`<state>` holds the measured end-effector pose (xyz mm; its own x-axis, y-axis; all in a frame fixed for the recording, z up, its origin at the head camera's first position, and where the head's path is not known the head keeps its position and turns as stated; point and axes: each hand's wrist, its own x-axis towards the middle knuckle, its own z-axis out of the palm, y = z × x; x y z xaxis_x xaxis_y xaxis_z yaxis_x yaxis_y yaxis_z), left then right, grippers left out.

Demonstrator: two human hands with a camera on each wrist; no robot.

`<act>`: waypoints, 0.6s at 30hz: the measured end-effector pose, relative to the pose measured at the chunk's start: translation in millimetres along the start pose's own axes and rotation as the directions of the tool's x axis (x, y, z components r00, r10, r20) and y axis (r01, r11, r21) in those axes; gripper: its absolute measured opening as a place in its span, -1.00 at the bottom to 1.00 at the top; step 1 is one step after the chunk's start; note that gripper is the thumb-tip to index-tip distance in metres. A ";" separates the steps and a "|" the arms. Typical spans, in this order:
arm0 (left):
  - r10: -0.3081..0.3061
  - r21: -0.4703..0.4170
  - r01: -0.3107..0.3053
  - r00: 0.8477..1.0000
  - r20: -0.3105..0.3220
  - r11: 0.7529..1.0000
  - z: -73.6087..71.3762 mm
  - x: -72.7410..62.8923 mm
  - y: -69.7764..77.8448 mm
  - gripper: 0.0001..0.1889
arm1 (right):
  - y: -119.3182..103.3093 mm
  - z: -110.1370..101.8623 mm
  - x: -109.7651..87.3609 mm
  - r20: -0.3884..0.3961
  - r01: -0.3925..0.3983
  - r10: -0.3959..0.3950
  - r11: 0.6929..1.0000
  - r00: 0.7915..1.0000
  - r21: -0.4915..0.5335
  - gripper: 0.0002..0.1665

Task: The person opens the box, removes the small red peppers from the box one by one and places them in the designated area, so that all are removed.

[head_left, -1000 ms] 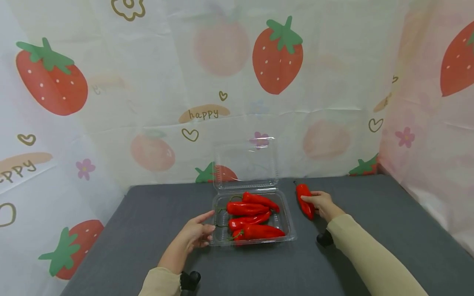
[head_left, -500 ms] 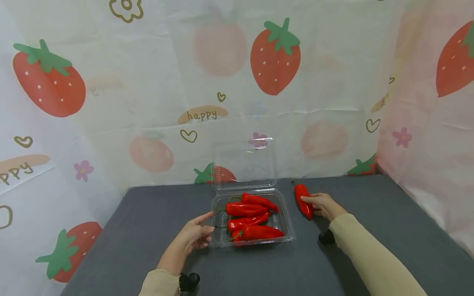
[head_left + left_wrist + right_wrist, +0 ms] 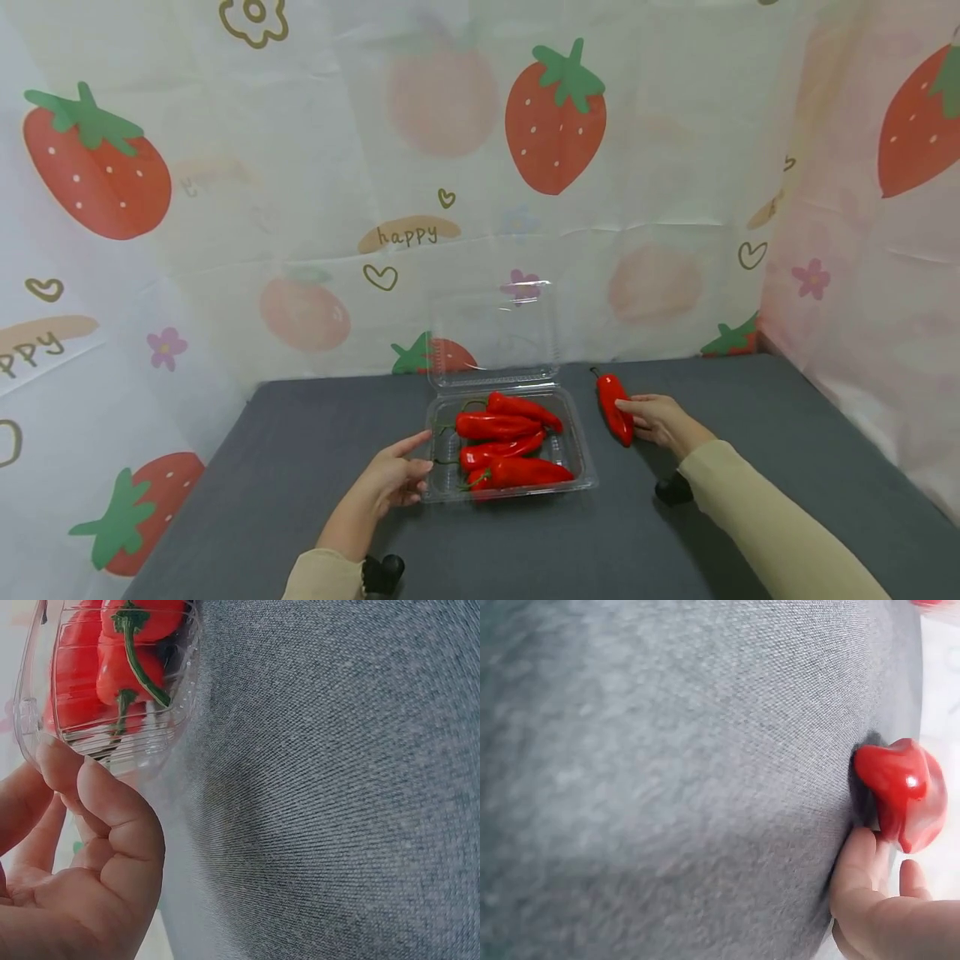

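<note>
On the grey table, a clear plastic clamshell box (image 3: pixel 587 467) stands with its lid (image 3: pixel 491 333) raised at the back. Several red peppers (image 3: pixel 498 426) lie inside. My left hand (image 3: pixel 396 475) is at the box's left edge; in the left wrist view its fingertips pinch the rim at a corner. Right of the box lies a single red pepper (image 3: pixel 615 408), its stem pointing away. My right hand (image 3: pixel 660 421) is beside this pepper with fingers relaxed. In the right wrist view one finger touches its side (image 3: pixel 911 787), while the thumb stays apart from it.
The grey cloth-covered table (image 3: pixel 315 442) reaches back to a hanging curtain (image 3: pixel 330 167) printed with strawberries. More curtain closes off both sides. Black camera mounts sit on the left wrist (image 3: pixel 384 573) and right wrist (image 3: pixel 673 489).
My right hand has eased slightly to the right, its thumb sliding back off the single pepper, which lies where it was. The left hand and the box hold still; the head view has shifted a little.
</note>
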<state>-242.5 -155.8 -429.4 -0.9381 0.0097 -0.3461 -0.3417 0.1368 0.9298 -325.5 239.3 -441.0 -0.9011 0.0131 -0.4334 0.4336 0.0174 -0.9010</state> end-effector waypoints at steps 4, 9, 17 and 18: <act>-0.001 -0.009 0.001 1.000 0.003 1.000 0.2 0.2 -0.5 -0.43 | 1.2 -4.3 -3.6 0.020 0.003 -0.003 1.000 1.000 0.008 -0.14; -0.002 -0.015 0.002 1.000 0.012 1.000 0.6 0.9 -0.3 -0.42 | 1.9 -9.6 -8.3 0.030 0.001 -0.001 1.000 1.000 0.023 -0.15; 0.004 -0.024 -0.004 1.000 0.011 1.000 0.5 0.6 -0.4 -0.43 | -6.6 -16.3 -18.4 0.012 -0.013 0.013 1.000 1.000 -0.018 -0.14; 0.003 -0.026 -0.003 1.000 0.012 1.000 0.5 0.7 -0.5 -0.42 | -8.2 -16.9 -20.1 0.013 -0.008 0.008 1.000 1.000 -0.026 -0.14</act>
<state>-243.0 -155.4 -430.2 -0.9385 0.0216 -0.3445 -0.3402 0.1114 0.9337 -311.0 255.8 -424.5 -0.8974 0.0003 -0.4412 0.4408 0.0432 -0.8966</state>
